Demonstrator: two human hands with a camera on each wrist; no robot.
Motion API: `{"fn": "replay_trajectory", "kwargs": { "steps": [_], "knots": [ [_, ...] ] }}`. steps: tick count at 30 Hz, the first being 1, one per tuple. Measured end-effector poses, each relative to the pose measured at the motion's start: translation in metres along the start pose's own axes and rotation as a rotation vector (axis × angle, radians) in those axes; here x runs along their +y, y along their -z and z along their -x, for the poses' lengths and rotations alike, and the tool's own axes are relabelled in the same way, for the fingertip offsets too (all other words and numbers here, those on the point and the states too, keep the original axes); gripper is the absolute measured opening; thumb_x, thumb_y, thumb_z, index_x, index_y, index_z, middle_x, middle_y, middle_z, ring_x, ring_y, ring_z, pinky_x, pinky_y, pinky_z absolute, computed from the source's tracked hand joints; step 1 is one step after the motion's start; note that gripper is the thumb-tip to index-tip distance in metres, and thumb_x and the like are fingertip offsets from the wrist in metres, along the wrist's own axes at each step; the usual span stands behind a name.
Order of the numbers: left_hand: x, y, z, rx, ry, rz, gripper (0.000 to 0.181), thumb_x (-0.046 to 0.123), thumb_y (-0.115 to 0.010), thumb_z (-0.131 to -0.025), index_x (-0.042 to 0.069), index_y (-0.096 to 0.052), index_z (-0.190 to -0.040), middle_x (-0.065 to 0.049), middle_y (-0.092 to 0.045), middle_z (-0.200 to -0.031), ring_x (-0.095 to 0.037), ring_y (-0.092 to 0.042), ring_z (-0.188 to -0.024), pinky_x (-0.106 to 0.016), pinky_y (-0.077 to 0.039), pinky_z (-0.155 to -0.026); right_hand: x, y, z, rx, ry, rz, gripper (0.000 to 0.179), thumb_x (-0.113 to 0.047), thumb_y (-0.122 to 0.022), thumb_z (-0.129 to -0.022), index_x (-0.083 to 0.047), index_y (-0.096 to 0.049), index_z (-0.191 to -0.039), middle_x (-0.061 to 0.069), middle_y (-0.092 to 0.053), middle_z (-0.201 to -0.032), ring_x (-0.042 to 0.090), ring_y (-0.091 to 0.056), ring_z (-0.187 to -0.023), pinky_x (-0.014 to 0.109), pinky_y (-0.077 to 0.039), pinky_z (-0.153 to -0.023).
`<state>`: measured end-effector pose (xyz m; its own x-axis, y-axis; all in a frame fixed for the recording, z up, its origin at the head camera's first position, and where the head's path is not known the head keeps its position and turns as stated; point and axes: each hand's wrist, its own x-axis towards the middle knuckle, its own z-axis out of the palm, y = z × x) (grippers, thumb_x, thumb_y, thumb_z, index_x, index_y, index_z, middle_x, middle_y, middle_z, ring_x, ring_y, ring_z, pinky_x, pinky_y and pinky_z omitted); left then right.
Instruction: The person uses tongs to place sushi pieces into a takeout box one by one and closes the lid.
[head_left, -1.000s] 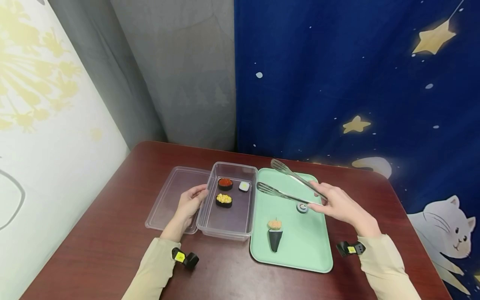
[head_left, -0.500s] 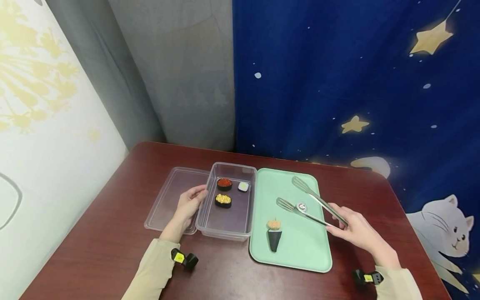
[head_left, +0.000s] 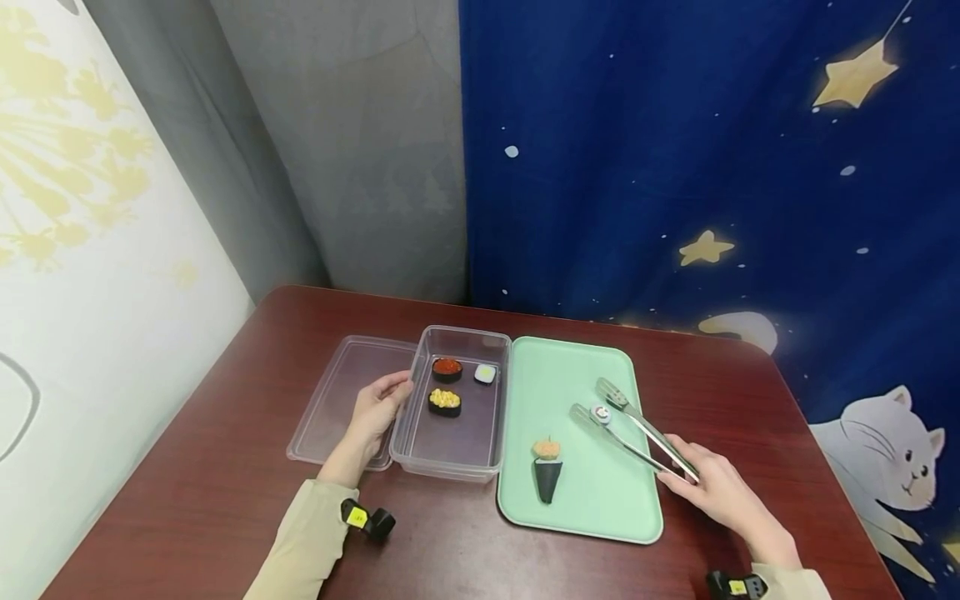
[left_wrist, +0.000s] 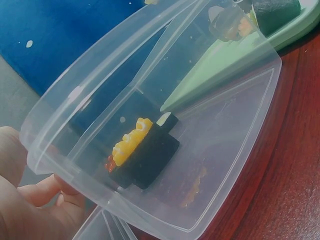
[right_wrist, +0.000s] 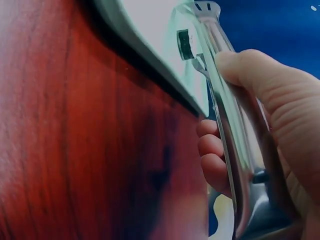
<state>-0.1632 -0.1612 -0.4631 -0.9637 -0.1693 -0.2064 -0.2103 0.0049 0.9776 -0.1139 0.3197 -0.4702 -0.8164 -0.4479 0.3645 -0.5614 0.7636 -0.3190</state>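
My left hand (head_left: 373,414) holds the left side wall of a clear plastic container (head_left: 448,471). Inside lie a red-roe sushi (head_left: 447,370), a corn-topped sushi (head_left: 445,402) and a small white roll (head_left: 485,373). In my right hand (head_left: 723,496) are metal tongs (head_left: 660,439), gripped between thumb and fingers. Their slotted tips are spread on either side of a small round sushi roll (head_left: 600,412) on the green tray (head_left: 585,512); contact is hard to tell. Close up in the right wrist view, the thumb presses along the tongs (right_wrist: 240,145).
A black cone-shaped hand roll (head_left: 547,479) with an orange top lies on the tray's near left part. The clear lid (head_left: 330,412) rests left of the container, partly under the left hand. Behind the dark red table (head_left: 225,467) hang grey and blue curtains.
The right hand has moved right and toward the near edge, lowering the tongs from above the tray to around the round sushi roll. The left hand stays at the container's wall.
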Motion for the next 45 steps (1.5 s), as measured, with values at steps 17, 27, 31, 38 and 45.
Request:
{"fn": "replay_trajectory", "kwargs": {
  "steps": [17, 27, 31, 38, 45],
  "knots": [
    [-0.005, 0.0, -0.003, -0.001, 0.003, -0.021, 0.035, 0.012, -0.055, -0.095, -0.003, -0.054, -0.126, -0.022, -0.058, -0.118, -0.022, -0.056, -0.096, -0.021, -0.047, -0.072, -0.006, -0.006, 0.005, 0.037, 0.052, 0.031, 0.043, -0.009, -0.077, -0.073, 0.003, -0.064, -0.113, 0.007, -0.068, -0.09, 0.014, -0.062, -0.073, 0.026, -0.045, -0.058],
    [-0.004, 0.002, -0.002, 0.004, -0.005, -0.029, 0.035, 0.012, -0.055, -0.094, -0.004, -0.055, -0.126, -0.022, -0.058, -0.117, -0.018, -0.056, -0.091, -0.022, -0.045, -0.071, -0.005, -0.008, 0.007, 0.056, 0.046, -0.008, 0.044, -0.003, -0.076, -0.073, 0.003, -0.063, -0.115, 0.007, -0.067, -0.089, 0.008, -0.059, -0.073, 0.013, -0.039, -0.061],
    [-0.003, 0.001, -0.003, -0.002, -0.008, -0.022, 0.035, 0.011, -0.055, -0.094, -0.004, -0.054, -0.126, -0.023, -0.057, -0.116, -0.02, -0.056, -0.091, -0.022, -0.045, -0.07, -0.005, -0.006, 0.004, 0.065, 0.046, -0.014, 0.045, -0.002, -0.077, -0.072, 0.003, -0.063, -0.115, 0.01, -0.068, -0.091, 0.012, -0.062, -0.075, 0.012, -0.041, -0.064],
    [-0.002, 0.0, -0.003, 0.009, -0.012, -0.006, 0.035, 0.011, -0.057, -0.094, -0.005, -0.055, -0.125, -0.021, -0.059, -0.112, -0.013, -0.057, -0.084, -0.019, -0.045, -0.066, -0.005, 0.001, -0.012, 0.08, 0.07, -0.056, 0.048, 0.0, -0.076, -0.072, 0.002, -0.062, -0.117, 0.01, -0.067, -0.093, 0.005, -0.052, -0.067, 0.013, -0.037, -0.059],
    [0.0, -0.001, -0.001, 0.009, -0.002, 0.005, 0.035, 0.011, -0.057, -0.093, -0.005, -0.055, -0.125, -0.02, -0.059, -0.112, -0.011, -0.057, -0.083, -0.019, -0.046, -0.066, -0.017, 0.012, -0.042, 0.092, 0.149, -0.095, 0.049, 0.001, -0.076, -0.07, 0.002, -0.062, -0.117, -0.003, -0.06, -0.081, 0.0, -0.039, -0.058, 0.012, -0.033, -0.052]
  ]
}}
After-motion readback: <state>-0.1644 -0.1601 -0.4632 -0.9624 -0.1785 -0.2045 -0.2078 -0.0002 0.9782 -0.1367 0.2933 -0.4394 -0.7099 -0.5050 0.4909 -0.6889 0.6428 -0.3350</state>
